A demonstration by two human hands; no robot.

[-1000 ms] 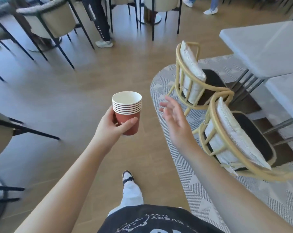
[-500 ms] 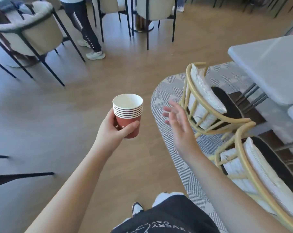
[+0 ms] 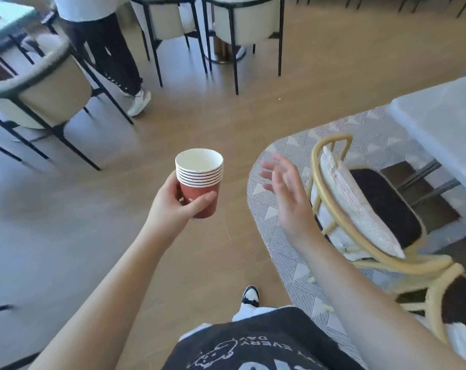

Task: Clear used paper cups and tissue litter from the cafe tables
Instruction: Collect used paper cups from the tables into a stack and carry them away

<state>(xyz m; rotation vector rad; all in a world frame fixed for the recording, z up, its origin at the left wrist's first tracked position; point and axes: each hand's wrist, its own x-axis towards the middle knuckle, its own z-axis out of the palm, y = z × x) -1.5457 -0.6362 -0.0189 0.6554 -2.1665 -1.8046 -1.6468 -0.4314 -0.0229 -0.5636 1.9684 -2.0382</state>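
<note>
Several cream chairs [image 3: 42, 86] with black legs stand at the far left on the wooden floor [image 3: 226, 124], and beside them a person's dark trouser legs [image 3: 111, 54] end in a white shoe [image 3: 139, 102]. Nearer the middle, the left hand [image 3: 173, 206] holds a stack of paper cups [image 3: 199, 180] upright in the air above the floor, thumb across the front of the red outer cup and fingers curled behind it. About six white rims sit nested one inside another; the top cup's white inside looks bare. Just to the right, well apart from the cups, the right hand [image 3: 285, 193] hovers with fingers spread and relaxed, touching nothing. Below it lies a grey patterned rug [image 3: 277, 244]. On the rug stands a yellow cane chair [image 3: 333, 209] with a pale cushion [image 3: 352, 204] leaning against its back. At the far right is the edge of a grey table [image 3: 440, 129].
</note>
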